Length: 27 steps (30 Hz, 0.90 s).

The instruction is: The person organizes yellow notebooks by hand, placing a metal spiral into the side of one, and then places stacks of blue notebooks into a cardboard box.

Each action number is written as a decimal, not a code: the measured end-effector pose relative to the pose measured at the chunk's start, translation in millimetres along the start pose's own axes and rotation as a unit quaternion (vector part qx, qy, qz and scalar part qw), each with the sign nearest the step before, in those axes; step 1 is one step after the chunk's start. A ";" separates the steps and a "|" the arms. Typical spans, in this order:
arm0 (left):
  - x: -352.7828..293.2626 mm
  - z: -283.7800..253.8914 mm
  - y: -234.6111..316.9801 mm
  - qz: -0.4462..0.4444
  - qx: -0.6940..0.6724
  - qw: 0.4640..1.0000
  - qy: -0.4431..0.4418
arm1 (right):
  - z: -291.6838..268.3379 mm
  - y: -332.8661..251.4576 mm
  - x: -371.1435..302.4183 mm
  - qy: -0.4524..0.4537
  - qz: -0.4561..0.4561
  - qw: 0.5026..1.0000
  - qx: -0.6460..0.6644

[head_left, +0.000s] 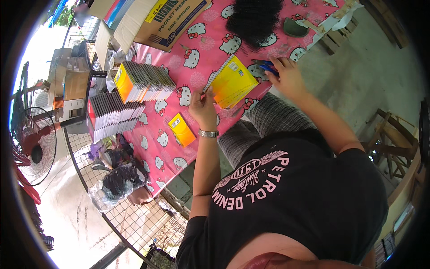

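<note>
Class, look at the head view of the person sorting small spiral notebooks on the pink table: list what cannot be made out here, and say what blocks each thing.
- Blue object under the right hand: mostly covered by the fingers, kind unclear.
- Lower notebooks in the yellow stack that the left hand touches: hidden by the top cover.
- Cardboard box: cut off by the upper edge.
- Table near edge: hidden by the person's legs.

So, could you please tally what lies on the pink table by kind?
Notebook rows: 2
Notebook bundle in left hand: 1
Single small notebook: 1
Cardboard box: 1
Black mesh heap: 1
Blue tool under right hand: 1
Total: 7
</note>
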<state>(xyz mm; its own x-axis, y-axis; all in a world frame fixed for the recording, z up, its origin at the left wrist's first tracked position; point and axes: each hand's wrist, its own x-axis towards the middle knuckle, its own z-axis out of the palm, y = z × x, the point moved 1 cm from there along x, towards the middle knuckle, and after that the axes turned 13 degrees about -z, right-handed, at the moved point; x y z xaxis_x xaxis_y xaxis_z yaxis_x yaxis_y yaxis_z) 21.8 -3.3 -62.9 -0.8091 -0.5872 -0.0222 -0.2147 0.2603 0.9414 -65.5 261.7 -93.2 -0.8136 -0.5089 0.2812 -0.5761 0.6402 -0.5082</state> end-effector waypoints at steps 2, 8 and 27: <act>-4.7 3.5 -7.3 0.042 -0.001 0.999 0.032 | -13.8 -40.9 -0.7 0.096 -0.050 0.981 0.158; -19.8 13.7 18.9 0.085 0.127 0.986 0.071 | -17.6 -98.1 12.8 0.042 -0.214 0.973 0.082; -27.4 -76.4 44.5 0.205 0.225 0.943 0.134 | -19.7 -34.4 21.9 -0.025 -0.121 0.970 0.209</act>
<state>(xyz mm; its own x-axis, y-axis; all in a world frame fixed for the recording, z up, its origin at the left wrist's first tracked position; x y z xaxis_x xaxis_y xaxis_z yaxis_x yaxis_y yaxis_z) 76.2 -34.2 5.3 -0.7209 -0.5233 0.4544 -0.1736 0.7711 0.6126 -65.1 239.9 -53.5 -0.6476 -0.6493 0.3987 -0.6588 0.2143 -0.7211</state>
